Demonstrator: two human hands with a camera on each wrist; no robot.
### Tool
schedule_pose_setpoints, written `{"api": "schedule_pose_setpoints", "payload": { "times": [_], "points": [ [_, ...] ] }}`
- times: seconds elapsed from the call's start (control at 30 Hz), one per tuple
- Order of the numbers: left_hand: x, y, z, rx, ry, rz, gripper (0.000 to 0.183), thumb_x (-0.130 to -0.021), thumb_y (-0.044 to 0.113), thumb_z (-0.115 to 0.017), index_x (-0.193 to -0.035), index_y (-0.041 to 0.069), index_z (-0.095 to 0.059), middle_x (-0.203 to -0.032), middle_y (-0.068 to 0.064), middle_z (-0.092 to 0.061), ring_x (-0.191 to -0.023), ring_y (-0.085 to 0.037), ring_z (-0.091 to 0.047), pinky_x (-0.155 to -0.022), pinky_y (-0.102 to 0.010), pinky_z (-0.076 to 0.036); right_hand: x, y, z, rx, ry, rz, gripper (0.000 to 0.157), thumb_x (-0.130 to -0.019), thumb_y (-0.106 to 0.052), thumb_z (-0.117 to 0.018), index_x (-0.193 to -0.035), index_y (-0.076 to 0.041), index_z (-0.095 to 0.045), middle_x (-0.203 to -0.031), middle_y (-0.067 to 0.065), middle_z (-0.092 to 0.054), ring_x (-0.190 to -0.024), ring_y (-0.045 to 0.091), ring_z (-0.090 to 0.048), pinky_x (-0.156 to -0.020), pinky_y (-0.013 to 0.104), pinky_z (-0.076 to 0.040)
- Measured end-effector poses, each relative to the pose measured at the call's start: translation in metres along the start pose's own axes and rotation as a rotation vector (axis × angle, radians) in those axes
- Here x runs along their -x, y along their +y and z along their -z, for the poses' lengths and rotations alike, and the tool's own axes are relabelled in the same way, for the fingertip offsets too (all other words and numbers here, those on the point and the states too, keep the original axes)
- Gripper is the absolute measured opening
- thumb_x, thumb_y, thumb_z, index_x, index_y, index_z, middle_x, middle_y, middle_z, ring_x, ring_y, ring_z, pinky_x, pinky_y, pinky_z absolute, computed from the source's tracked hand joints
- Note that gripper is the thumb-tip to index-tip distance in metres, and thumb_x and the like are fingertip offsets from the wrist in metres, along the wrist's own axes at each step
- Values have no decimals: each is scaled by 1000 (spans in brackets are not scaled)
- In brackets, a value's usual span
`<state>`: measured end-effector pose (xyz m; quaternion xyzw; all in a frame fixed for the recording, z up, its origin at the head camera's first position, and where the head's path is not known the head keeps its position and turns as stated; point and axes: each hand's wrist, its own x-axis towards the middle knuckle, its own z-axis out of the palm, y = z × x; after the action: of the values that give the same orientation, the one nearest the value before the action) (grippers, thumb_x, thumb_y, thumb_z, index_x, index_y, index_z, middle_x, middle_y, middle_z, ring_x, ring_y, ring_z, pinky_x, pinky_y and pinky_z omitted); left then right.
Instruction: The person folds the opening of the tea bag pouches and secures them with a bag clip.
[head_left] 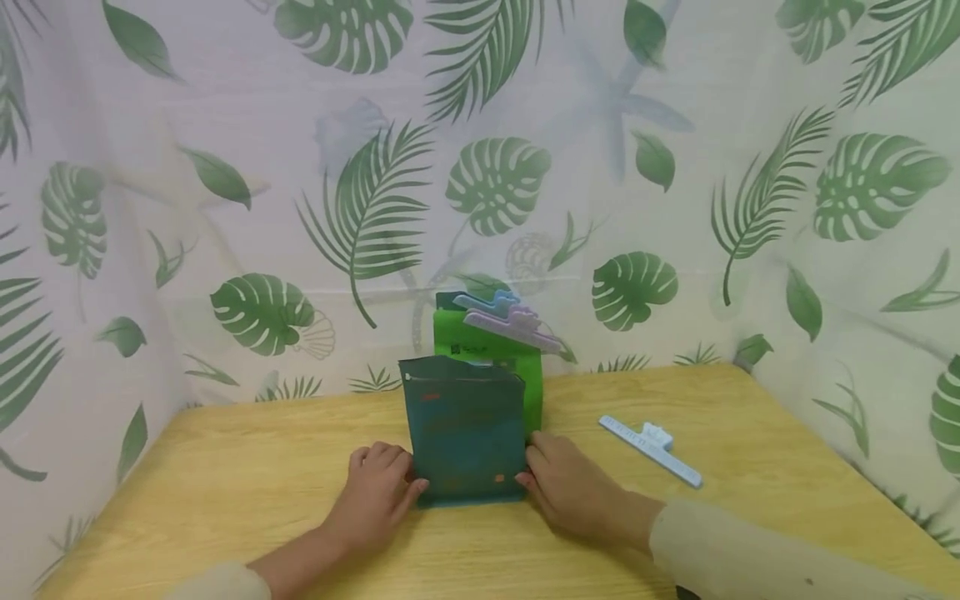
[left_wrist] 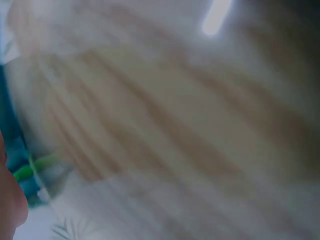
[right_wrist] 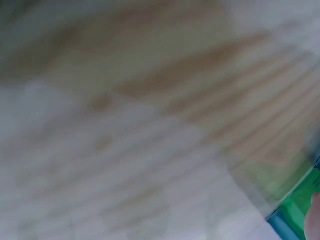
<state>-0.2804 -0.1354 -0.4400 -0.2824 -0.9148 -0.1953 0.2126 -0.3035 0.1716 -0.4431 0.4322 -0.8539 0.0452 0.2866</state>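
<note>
A dark teal bag (head_left: 468, 433) stands upright on the table, its upper edge uneven and unclipped. My left hand (head_left: 378, 492) holds its lower left edge, thumb in front and the other fingers around the side. At the lower right edge my right hand (head_left: 566, 483) grips the same bag, thumb likewise in front. In the left wrist view, part of a thumb or finger (left_wrist: 11, 202) shows beside blurred teal at the left border. The right wrist view catches a fingertip (right_wrist: 313, 217) against green and teal in the lower right corner.
Right behind the teal bag stands a bright green bag (head_left: 487, 333) with a lilac sealing clip (head_left: 513, 327) across its top. A blue clip (head_left: 480, 303) sits on a darker bag farther back. On the wooden table (head_left: 277, 450), a light blue clip (head_left: 651, 450) lies to the right.
</note>
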Motion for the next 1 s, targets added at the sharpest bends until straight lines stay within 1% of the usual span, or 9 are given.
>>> {"api": "schedule_pose_setpoints", "payload": {
  "times": [0.1,0.2,0.33,0.4,0.53,0.63,0.8,0.87,1.0],
  "points": [
    [-3,9,-10,-82,-17,9,19,-96,27,-67,-93,11,-57,-101,-5,-61,-102,-26,-52,-92,-50,-36,8,5,1,6,13,-12,19,-100,-20,-56,-84,-9,-52,-85,2,-44,-73,12,-37,-67,31,-40],
    [-8,17,-19,-138,1,11,21,-96,28,-67,-99,9,-59,-104,-6,-61,-102,-26,-52,-92,-49,-39,15,10,3,7,49,-9,21,-102,-20,-53,-85,-8,-52,-84,1,-43,-73,12,-36,-66,30,-39],
    [-15,26,-29,-169,-3,-9,21,-98,29,-64,-98,8,-58,-99,-5,-60,-97,-25,-53,-90,-46,-40,23,19,5,13,93,-6,27,-107,-23,-44,-84,-9,-50,-80,-2,-39,-70,10,-32,-62,28,-34],
    [-19,29,-31,-186,1,-19,22,-99,29,-63,-97,8,-56,-96,-5,-60,-94,-24,-53,-89,-45,-40,25,23,6,29,90,-24,29,-108,-24,-40,-85,-9,-49,-79,-3,-38,-69,10,-31,-63,29,-32],
    [-24,31,-33,-231,26,-17,24,-99,30,-62,-95,8,-54,-91,-5,-58,-88,-23,-51,-87,-43,-40,24,28,7,14,38,-70,21,-105,-21,-46,-87,-9,-49,-78,-4,-38,-68,10,-32,-64,28,-31],
    [-25,31,-35,-251,23,-13,24,-100,30,-61,-94,8,-53,-88,-4,-57,-86,-23,-50,-87,-43,-39,24,31,8,-65,7,-90,15,-101,-15,-54,-88,-11,-49,-78,-7,-38,-68,9,-34,-65,28,-34],
    [-31,33,-39,-270,43,-22,25,-100,30,-60,-93,7,-53,-87,-5,-56,-86,-24,-49,-84,-41,-38,25,37,12,-168,4,-134,18,-98,-11,-60,-85,-16,-48,-76,-11,-39,-69,6,-36,-65,27,-38],
    [-31,35,-40,-277,51,-10,25,-100,30,-60,-92,7,-53,-86,-6,-56,-86,-24,-50,-82,-41,-38,26,37,13,-178,1,-136,17,-99,-11,-60,-86,-16,-48,-76,-11,-39,-69,5,-36,-65,27,-38],
    [-25,38,-41,-301,53,36,25,-100,30,-60,-94,7,-54,-85,-5,-56,-85,-23,-49,-81,-41,-37,25,34,11,-186,-5,-109,12,-99,-11,-59,-90,-13,-51,-77,-10,-41,-70,4,-37,-64,26,-40]
  ]
}}
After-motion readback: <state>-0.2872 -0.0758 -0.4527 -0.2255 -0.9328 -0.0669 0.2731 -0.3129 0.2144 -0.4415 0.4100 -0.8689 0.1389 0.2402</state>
